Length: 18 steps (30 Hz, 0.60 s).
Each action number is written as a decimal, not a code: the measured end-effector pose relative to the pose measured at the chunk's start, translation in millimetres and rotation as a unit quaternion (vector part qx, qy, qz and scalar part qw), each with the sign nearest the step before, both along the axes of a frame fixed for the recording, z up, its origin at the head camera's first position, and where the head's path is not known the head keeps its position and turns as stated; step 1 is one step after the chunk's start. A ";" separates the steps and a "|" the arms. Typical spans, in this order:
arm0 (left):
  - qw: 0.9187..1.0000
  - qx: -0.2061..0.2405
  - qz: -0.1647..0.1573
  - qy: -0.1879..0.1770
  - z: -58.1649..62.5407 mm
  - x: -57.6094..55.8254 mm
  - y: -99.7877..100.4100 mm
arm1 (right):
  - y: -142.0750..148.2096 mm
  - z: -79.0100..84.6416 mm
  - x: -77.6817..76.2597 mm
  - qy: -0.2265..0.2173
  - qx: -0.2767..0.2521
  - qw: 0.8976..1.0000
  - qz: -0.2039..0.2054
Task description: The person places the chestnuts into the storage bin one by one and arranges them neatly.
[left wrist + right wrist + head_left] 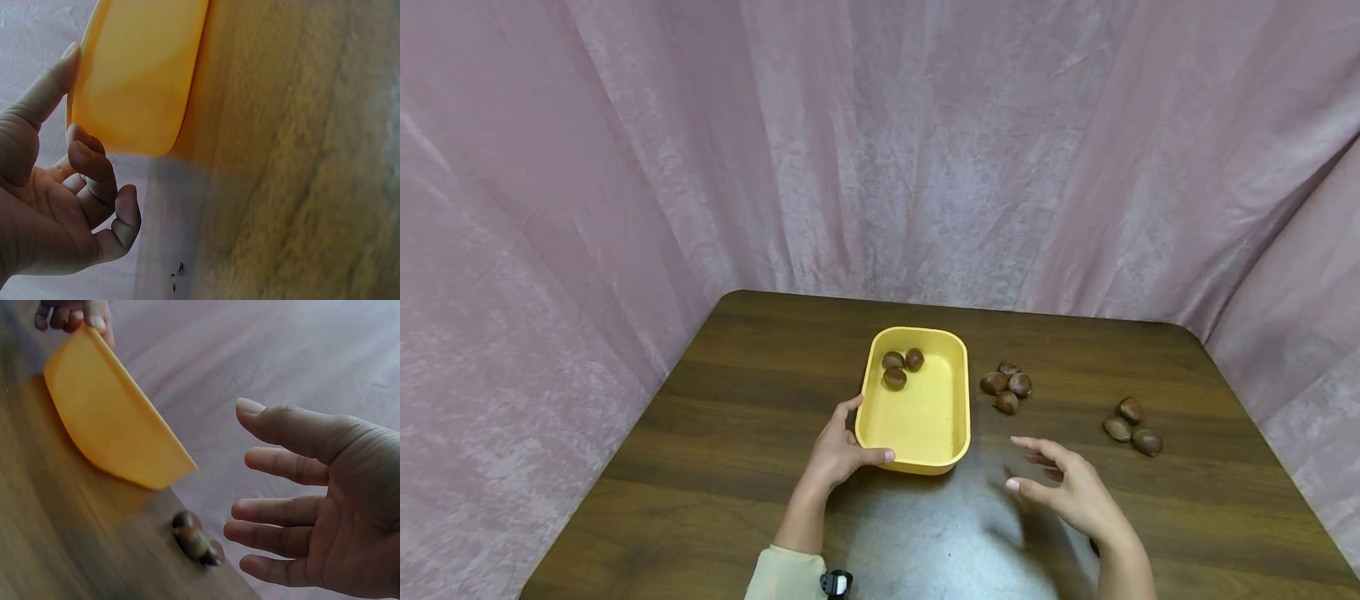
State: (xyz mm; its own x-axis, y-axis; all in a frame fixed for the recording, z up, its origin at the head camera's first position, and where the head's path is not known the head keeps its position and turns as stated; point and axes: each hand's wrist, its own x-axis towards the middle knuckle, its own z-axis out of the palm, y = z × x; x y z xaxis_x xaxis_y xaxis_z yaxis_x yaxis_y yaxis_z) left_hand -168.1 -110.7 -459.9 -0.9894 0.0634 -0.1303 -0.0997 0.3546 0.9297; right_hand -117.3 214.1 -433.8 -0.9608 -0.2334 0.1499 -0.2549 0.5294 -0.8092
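Head view | left hand (837,454) grips tray (921,425) | right hand (1070,490) wide-fingered | chestnuts (1020,384) right of tray may roll if brushed

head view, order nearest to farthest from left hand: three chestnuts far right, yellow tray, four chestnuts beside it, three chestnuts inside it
1. Yellow tray: touching the left hand
2. Inside chestnuts: tray's far left
3. Four chestnuts: right of tray
4. Far-right chestnuts: beyond those four
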 end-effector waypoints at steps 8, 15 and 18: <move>1.000 0.002 0.000 -0.003 0.3 -0.3 -0.1 | 22.5 -5.1 16.5 -0.008 0.024 0.999 -0.030; 1.000 0.000 0.001 -0.007 -0.2 -1.4 0.0 | 40.7 -11.0 24.6 0.001 0.029 0.999 -0.036; 1.000 0.001 0.001 -0.007 0.0 -1.5 0.0 | 47.6 -15.9 28.7 -0.010 0.024 0.999 -0.044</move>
State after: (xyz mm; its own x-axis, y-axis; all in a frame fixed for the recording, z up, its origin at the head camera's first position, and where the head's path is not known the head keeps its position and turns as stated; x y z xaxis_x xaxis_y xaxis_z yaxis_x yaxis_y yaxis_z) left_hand -169.6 -110.7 -459.9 -0.9877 0.0627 -0.1431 -0.1123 0.3519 0.9293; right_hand -88.6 261.7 -449.7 -0.9805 -0.1540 0.1219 -0.1901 0.5877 -0.7865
